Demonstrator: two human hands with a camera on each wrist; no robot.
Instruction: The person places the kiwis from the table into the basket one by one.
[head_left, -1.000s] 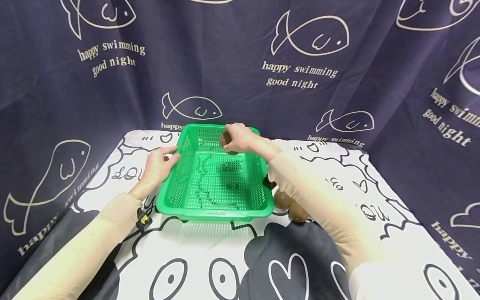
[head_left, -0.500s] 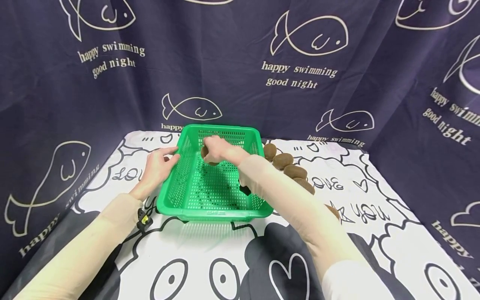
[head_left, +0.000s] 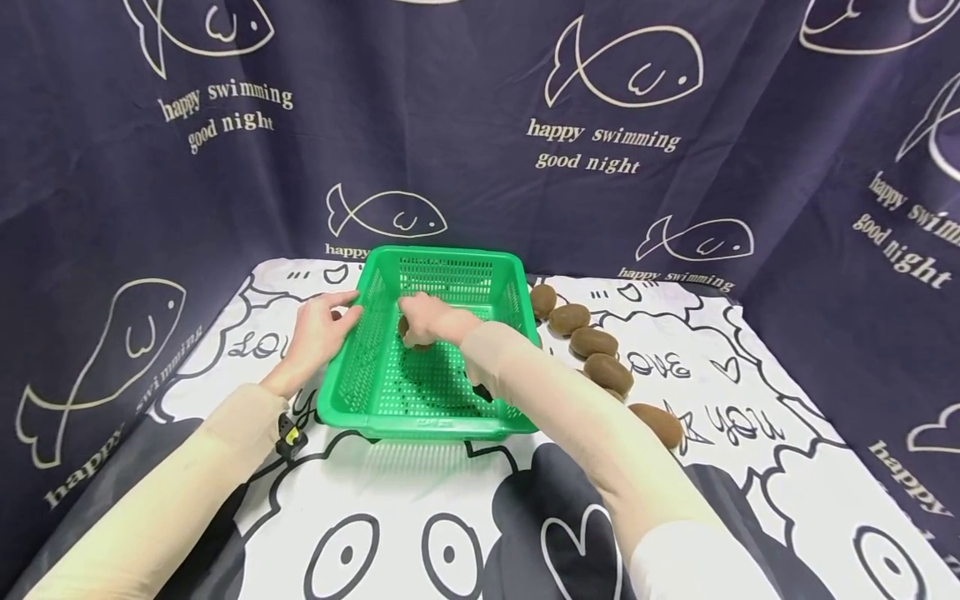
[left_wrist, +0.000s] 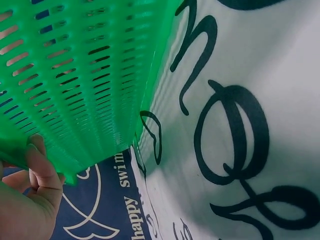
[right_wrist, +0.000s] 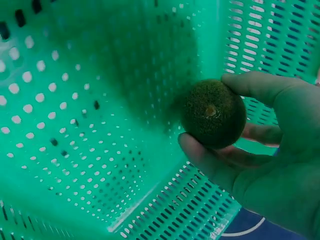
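Note:
Inside the green plastic basket (head_left: 427, 429), my right hand (head_left: 435, 321) grips a brown kiwi (right_wrist: 214, 114) between thumb and fingers. In the right wrist view the kiwi is low in the basket, close to its floor, and its shadow falls on the mesh. My left hand (head_left: 318, 333) holds the basket's left rim, thumb and fingers on either side of it; the left wrist view shows the hand (left_wrist: 37, 195) at that rim, beside the slotted wall. In the head view the right hand partly hides the kiwi.
Several more kiwis (head_left: 592, 342) lie in a curved row on the table to the right of the basket, partly behind the right sleeve (head_left: 570, 417). A patterned white-and-black cloth (head_left: 390, 508) covers the table, and a dark printed curtain (head_left: 480, 125) hangs behind.
My right hand has carried the kiwi leftward and down into the basket, from over its back right. The kiwis on the right have come into view. The left hand stays at the rim.

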